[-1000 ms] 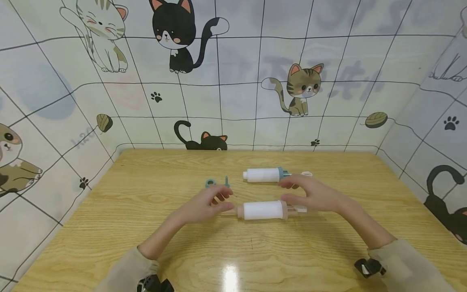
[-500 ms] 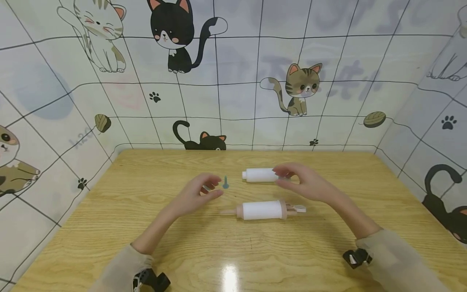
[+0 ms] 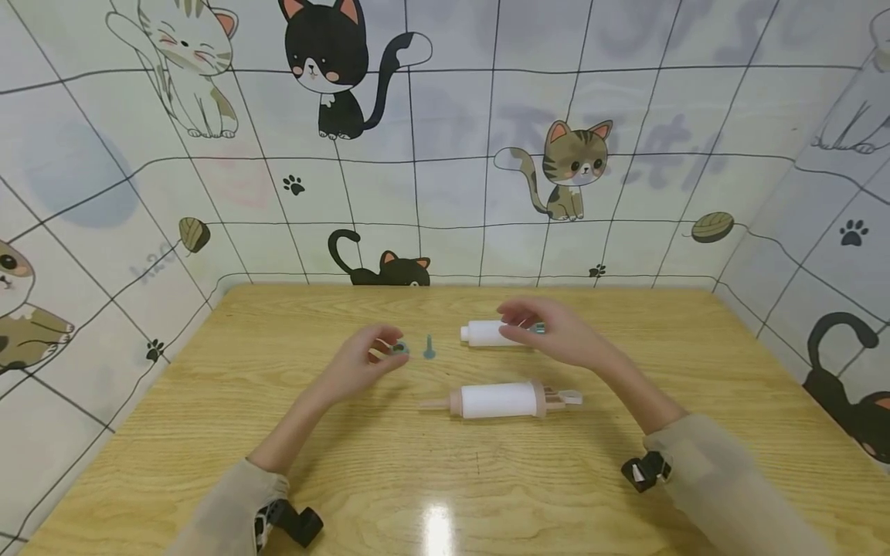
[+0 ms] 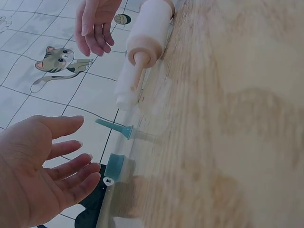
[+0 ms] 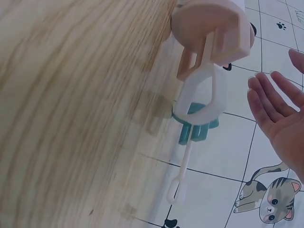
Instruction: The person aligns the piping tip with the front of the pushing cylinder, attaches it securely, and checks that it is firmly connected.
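Over the desk [image 3: 382, 479], left grip [image 3: 354, 368] and right grip [image 3: 559, 332] hang loose, empty, mid-frame; one clumsy nudge could skid the teal ring [image 4: 114, 166].

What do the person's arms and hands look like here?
Both the left hand and the right hand are bare, without gloves. The left sleeve and right sleeve are plain beige and loose-fitting. A small, blocky black device sits at each cuff; the right one shows a pale patch.
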A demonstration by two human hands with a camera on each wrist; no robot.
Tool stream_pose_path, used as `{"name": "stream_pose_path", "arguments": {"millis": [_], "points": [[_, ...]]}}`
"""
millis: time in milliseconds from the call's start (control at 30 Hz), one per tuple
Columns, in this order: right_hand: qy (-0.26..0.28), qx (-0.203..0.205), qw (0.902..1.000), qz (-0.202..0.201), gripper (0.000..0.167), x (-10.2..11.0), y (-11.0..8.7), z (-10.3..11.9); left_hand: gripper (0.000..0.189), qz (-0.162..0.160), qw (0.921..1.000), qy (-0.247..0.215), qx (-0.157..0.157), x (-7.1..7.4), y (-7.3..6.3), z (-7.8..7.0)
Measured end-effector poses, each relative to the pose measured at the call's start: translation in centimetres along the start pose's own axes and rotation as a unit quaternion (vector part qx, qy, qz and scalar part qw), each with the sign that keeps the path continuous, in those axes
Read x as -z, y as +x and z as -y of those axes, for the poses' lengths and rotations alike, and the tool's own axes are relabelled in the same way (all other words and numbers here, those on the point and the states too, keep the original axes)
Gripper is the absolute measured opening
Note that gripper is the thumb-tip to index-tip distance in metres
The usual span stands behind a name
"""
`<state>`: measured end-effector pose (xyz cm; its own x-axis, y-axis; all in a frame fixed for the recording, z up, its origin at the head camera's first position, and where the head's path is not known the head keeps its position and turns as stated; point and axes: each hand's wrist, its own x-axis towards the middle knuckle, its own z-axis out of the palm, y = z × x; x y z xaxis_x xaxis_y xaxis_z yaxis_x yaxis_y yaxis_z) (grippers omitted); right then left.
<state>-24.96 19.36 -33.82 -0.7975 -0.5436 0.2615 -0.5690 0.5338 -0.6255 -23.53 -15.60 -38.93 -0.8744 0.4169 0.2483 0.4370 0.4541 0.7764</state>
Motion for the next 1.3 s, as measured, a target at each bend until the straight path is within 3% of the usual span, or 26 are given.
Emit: {"name": "stream_pose_path", "arguments": {"millis": [267,500,967,1300], "points": [[0.026,0.01,0.9996,0.006,0.036,-1.1,1.7,0.7,0.047,-0.007,0.9996,0.014,0.023,0.4,0.5,1.1],[0.033,0.019,0.9987,0.035,0.037,-2.8,3.4,0.9,0.051,0.01,0.9978,0.022,0.062,0.4,1.1,1.8],[0.054,-0.029,0.995,0.079,0.034,-5.8,6.0,1.9,0.054,0.03,0.9943,0.007,0.101,-0.1,2.3,2.2],[0.076,-0.061,0.9904,0.098,0.034,-6.9,7.3,2.4,0.043,0.036,0.997,0.01,0.068,-0.5,3.0,2.8]]}}
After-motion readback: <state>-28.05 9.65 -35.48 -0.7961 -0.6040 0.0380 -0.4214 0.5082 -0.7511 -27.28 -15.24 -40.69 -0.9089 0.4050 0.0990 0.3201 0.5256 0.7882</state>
